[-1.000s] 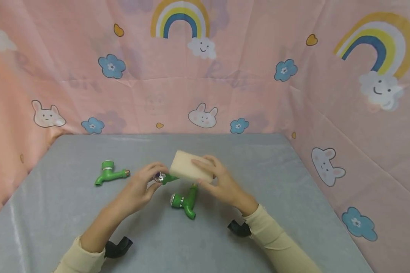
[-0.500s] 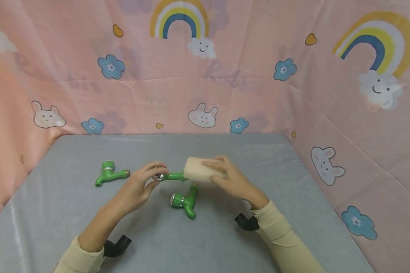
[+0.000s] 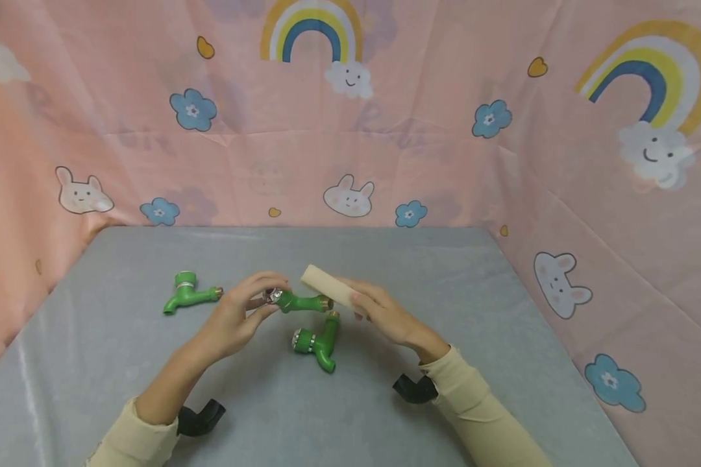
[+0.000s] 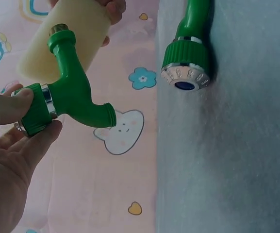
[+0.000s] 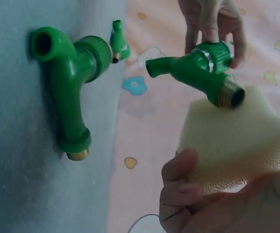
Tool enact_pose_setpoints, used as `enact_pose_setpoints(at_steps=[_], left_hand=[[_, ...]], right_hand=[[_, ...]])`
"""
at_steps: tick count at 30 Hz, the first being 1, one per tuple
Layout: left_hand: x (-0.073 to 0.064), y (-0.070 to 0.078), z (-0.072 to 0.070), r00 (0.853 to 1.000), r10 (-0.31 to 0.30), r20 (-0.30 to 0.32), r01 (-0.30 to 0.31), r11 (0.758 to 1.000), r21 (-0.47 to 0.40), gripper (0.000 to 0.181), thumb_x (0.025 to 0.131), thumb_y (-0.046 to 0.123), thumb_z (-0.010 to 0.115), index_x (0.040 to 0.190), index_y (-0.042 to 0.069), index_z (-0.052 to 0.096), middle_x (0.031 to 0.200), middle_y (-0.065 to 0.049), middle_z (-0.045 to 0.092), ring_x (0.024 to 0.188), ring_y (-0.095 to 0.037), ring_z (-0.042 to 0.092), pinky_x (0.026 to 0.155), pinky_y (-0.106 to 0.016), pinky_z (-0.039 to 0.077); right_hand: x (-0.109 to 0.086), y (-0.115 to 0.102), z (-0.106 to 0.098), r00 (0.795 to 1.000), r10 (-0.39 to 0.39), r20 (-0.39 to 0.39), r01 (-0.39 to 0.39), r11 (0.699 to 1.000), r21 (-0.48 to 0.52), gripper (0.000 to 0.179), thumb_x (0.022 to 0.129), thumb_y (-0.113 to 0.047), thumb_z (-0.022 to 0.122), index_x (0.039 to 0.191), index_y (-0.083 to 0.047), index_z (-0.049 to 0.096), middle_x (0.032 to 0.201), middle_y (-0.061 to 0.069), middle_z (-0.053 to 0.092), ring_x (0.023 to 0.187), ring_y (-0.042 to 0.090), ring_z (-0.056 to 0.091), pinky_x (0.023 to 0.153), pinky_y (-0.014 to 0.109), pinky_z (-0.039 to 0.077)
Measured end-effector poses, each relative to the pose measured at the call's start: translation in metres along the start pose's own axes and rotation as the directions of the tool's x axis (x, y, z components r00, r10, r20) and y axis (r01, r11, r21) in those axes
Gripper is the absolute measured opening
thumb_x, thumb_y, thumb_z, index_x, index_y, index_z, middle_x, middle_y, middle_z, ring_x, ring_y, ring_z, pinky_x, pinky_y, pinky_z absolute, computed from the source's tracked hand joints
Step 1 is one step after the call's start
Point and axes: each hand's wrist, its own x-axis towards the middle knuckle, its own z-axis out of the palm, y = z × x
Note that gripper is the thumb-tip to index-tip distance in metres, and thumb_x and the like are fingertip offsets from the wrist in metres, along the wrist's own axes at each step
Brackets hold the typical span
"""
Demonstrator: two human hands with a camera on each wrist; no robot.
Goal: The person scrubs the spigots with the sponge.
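Note:
My left hand (image 3: 233, 321) pinches the ribbed knob of a green faucet (image 4: 74, 87) and holds it above the table. In the head view its brass threaded end points right. A cream sponge (image 3: 330, 285) is gripped along its edges by my right hand (image 3: 391, 318), tilted close to that threaded end; whether they touch I cannot tell. Below the hands a second green faucet (image 3: 325, 344) lies on the table. It shows large at the left of the right wrist view. A third green faucet (image 3: 189, 295) rests to the left of my left hand.
The grey table (image 3: 327, 421) ends at a pink printed cloth (image 3: 239, 162) behind and at the right. Black curved pieces (image 3: 201, 418) stick out under both wrists.
The sponge first moved right along the faucet, then came back left and turned edge-on, uncovering the brass end. My left hand has kept its hold on the knob.

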Motion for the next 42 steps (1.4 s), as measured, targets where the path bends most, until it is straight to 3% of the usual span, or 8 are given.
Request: enact_pose_setpoints(at_steps=[8,13,15,20,26,30,34,42], left_hand=[[0.002,-0.002,-0.014,0.990,-0.126,-0.057,0.121,0.989,-0.086,0.035,0.097,-0.007,0.059,0.131,0.001,0.060,0.137,-0.019,0.059,0.133,-0.041,0.054,0.100,-0.046,0.053],[0.004,-0.008,-0.013,0.983,-0.184,-0.025,0.173,0.957,-0.234,0.033,0.102,0.000,0.054,0.134,-0.006,0.053,0.137,-0.025,0.056,0.123,-0.024,0.065,0.099,-0.033,0.056],[0.005,-0.010,-0.010,0.981,-0.193,0.033,0.193,0.923,-0.333,0.032,0.106,0.006,0.050,0.135,-0.006,0.051,0.134,-0.025,0.054,0.111,-0.012,0.069,0.095,-0.030,0.059],[0.004,-0.013,-0.004,0.949,-0.241,0.205,0.315,0.780,-0.541,0.032,0.111,0.022,0.041,0.138,0.008,0.050,0.128,-0.009,0.056,0.101,-0.007,0.068,0.091,-0.032,0.061],[0.002,-0.019,-0.004,0.938,-0.242,0.247,0.346,0.665,-0.662,0.025,0.111,0.025,0.038,0.131,0.021,0.053,0.110,0.005,0.065,0.096,-0.008,0.070,0.085,-0.026,0.060],[0.001,-0.024,-0.005,0.937,-0.251,0.245,0.350,0.623,-0.699,0.025,0.111,0.029,0.036,0.129,0.020,0.052,0.107,0.007,0.065,0.095,-0.007,0.069,0.082,-0.025,0.060],[0.001,-0.026,-0.004,0.926,-0.301,0.226,0.368,0.596,-0.714,0.029,0.110,0.036,0.037,0.129,0.020,0.052,0.104,0.006,0.063,0.090,-0.007,0.069,0.077,-0.023,0.059],[0.003,-0.025,0.001,0.899,-0.354,0.259,0.422,0.539,-0.729,0.038,0.108,0.044,0.037,0.127,0.016,0.056,0.107,0.007,0.066,0.083,-0.007,0.069,0.076,-0.023,0.060]], right_hand=[[-0.004,-0.004,-0.012,1.000,0.023,-0.020,-0.023,1.000,-0.017,0.046,0.111,-0.019,0.032,0.156,-0.014,0.040,0.126,0.019,0.056,0.091,0.029,0.050,0.072,0.032,0.041],[-0.005,-0.006,-0.008,0.983,-0.110,-0.144,0.099,0.991,-0.085,0.057,0.106,-0.019,0.049,0.160,-0.024,0.032,0.150,0.017,0.043,0.113,0.030,0.049,0.086,0.039,0.048],[-0.005,-0.007,-0.002,0.961,-0.202,-0.187,0.177,0.974,-0.145,0.064,0.101,-0.016,0.059,0.159,-0.023,0.033,0.151,0.017,0.039,0.120,0.032,0.049,0.093,0.043,0.048],[-0.002,-0.004,0.010,0.902,-0.361,-0.236,0.286,0.910,-0.300,0.069,0.093,-0.010,0.070,0.155,-0.020,0.041,0.148,0.020,0.037,0.127,0.035,0.046,0.093,0.048,0.051],[0.001,0.006,0.006,0.907,-0.330,-0.260,0.247,0.919,-0.306,0.067,0.093,-0.004,0.070,0.153,-0.018,0.045,0.148,0.022,0.034,0.124,0.038,0.048,0.093,0.050,0.052],[0.003,0.012,-0.001,0.919,-0.288,-0.270,0.199,0.928,-0.314,0.065,0.094,-0.005,0.068,0.154,-0.016,0.043,0.150,0.024,0.032,0.124,0.040,0.048,0.094,0.053,0.051],[0.002,0.013,-0.005,0.904,-0.293,-0.313,0.194,0.930,-0.312,0.065,0.094,-0.005,0.068,0.154,-0.016,0.043,0.149,0.024,0.031,0.123,0.041,0.047,0.093,0.053,0.051],[0.002,0.000,0.015,0.859,-0.471,-0.201,0.358,0.833,-0.422,0.067,0.090,-0.006,0.072,0.151,-0.019,0.047,0.146,0.024,0.035,0.126,0.037,0.050,0.092,0.046,0.056]])
